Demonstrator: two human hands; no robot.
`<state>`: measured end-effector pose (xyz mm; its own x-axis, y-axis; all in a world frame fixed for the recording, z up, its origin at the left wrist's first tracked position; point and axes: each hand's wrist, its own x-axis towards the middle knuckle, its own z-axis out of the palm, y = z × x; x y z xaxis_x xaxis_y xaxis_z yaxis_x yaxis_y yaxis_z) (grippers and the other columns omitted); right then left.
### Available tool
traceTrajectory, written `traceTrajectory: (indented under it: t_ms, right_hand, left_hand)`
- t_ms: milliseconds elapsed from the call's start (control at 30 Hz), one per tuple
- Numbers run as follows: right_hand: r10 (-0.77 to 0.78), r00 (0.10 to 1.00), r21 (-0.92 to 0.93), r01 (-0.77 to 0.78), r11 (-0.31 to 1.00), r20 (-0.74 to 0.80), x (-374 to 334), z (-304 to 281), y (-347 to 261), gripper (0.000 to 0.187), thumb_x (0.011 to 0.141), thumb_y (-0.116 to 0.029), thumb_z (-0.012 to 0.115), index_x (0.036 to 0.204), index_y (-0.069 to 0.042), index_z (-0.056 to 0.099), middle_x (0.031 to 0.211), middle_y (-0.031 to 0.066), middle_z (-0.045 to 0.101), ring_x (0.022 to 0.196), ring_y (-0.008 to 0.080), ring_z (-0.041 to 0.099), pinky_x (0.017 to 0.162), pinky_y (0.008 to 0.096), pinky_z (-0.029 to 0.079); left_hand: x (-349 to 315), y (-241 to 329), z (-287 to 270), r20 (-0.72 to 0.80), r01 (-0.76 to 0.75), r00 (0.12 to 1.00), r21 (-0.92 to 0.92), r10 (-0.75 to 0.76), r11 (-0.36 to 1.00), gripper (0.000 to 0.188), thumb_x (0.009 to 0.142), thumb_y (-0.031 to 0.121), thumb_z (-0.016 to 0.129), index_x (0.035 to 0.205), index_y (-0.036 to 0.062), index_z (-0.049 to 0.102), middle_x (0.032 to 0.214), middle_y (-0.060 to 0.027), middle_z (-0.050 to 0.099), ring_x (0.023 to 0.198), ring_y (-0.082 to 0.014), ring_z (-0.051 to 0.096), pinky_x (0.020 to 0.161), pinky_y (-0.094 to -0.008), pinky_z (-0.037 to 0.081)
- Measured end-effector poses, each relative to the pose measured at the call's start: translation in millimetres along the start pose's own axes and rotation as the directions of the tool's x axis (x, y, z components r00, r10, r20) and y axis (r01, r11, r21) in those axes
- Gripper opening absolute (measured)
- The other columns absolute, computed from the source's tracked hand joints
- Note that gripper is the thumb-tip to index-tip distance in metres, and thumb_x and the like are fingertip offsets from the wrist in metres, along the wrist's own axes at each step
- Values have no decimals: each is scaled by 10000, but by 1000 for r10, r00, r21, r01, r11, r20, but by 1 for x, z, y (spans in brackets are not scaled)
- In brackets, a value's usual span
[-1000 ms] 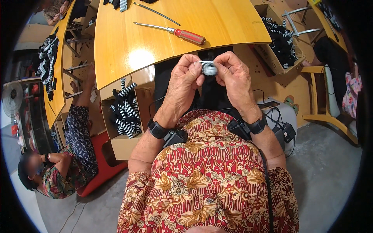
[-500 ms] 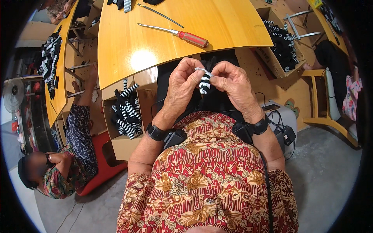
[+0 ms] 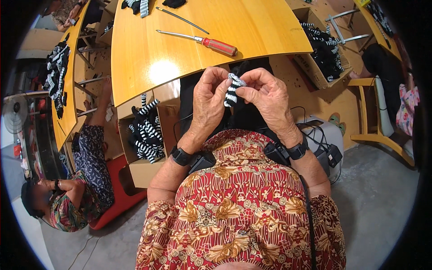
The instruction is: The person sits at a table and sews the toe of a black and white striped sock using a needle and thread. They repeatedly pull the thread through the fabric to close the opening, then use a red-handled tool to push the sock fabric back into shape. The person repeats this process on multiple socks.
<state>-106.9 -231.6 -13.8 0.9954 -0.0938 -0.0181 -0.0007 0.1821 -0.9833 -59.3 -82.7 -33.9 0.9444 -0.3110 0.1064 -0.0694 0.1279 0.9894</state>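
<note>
Between my two hands hangs a small black-and-white striped knitted piece (image 3: 231,93), its pale rim gathered at the top. My left hand (image 3: 210,94) pinches the left side of that rim with thumb and fingertips. On the opposite side, my right hand (image 3: 266,95) pinches the rim in the same way. Both hands are just off the near edge of the yellow table (image 3: 148,49), above my lap. A screwdriver with a red handle (image 3: 219,46) lies on the tabletop, and a thin metal rod (image 3: 183,20) rests beyond it.
An open cardboard box (image 3: 144,173) of striped knitted pieces (image 3: 147,130) stands below left of the table. Another box (image 3: 310,67) sits to the right. A seated person (image 3: 81,198) is at far left; a wooden chair (image 3: 382,139) stands at right.
The pale rim of the knitted piece now stands rounder and more raised between my fingers, and its striped body has swung slightly left. Both hands keep their pinch.
</note>
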Motion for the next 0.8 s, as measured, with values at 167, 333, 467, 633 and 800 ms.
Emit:
traceTrajectory:
  t_ms: [167,333,467,633,800]
  right_hand:
    - [39,999,-193,-32,981,33,-2,-8,-4,62,880,-69,656,904,-15,636,804,-14,627,742,37,564,649,200,477]
    - [-38,995,-93,30,995,-88,-1,-9,1,52,888,-65,637,899,-14,631,797,-13,617,742,47,558,660,211,472]
    - [-36,998,-102,31,994,-50,-1,-6,2,57,893,-67,626,903,-12,615,794,-14,599,744,40,548,667,204,464]
    - [176,983,274,-185,944,60,6,-13,22,35,900,-66,621,911,-41,599,789,-26,587,677,17,494,580,178,395]
    - [172,985,508,-158,847,19,7,-7,22,28,916,-75,610,921,-70,582,797,-34,597,638,9,472,529,166,345]
  left_hand:
    - [-2,-3,-4,72,118,991,-67,-114,991,80,936,79,589,1005,50,562,891,26,559,809,-43,529,699,-200,447]
    - [-2,6,1,255,470,883,-489,-395,735,146,941,175,612,1039,70,584,942,21,611,791,-58,584,685,-223,498]
    - [-1,-10,-5,198,393,919,-479,-340,785,123,938,164,616,1017,78,577,932,25,604,792,-54,566,699,-216,475]
    - [1,-13,0,106,308,950,-458,-293,834,117,936,158,617,1013,85,565,920,29,595,794,-63,539,723,-213,440]
    - [2,-12,6,142,270,963,-516,-230,813,154,921,178,645,1017,85,569,906,37,587,807,-49,519,748,-215,426]
